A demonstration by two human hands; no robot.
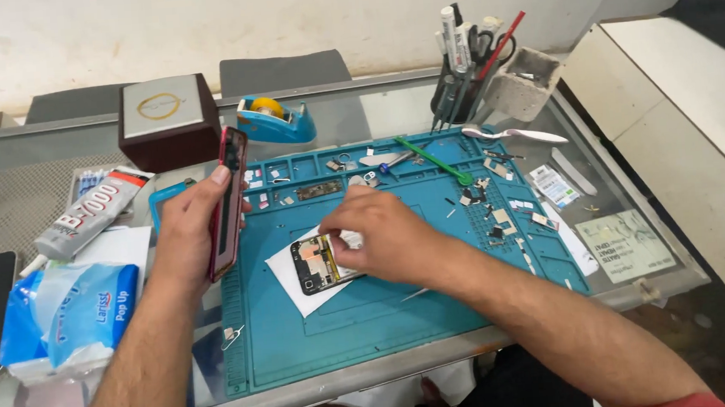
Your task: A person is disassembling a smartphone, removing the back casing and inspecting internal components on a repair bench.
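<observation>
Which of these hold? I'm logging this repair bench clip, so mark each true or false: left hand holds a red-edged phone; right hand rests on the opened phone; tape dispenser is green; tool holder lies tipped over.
1. The left hand holds a red-edged phone. True.
2. The right hand rests on the opened phone on the mat. True.
3. The tape dispenser is green. False: it is blue.
4. The tool holder lies tipped over. False: it stands upright.

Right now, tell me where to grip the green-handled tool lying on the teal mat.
Grip the green tool along its slim shaft, coming from above with fingertips on its long sides. It lies flat and diagonal on the teal mat, round end toward the near right, clear of the right hand. Small parts lie close by.
</observation>
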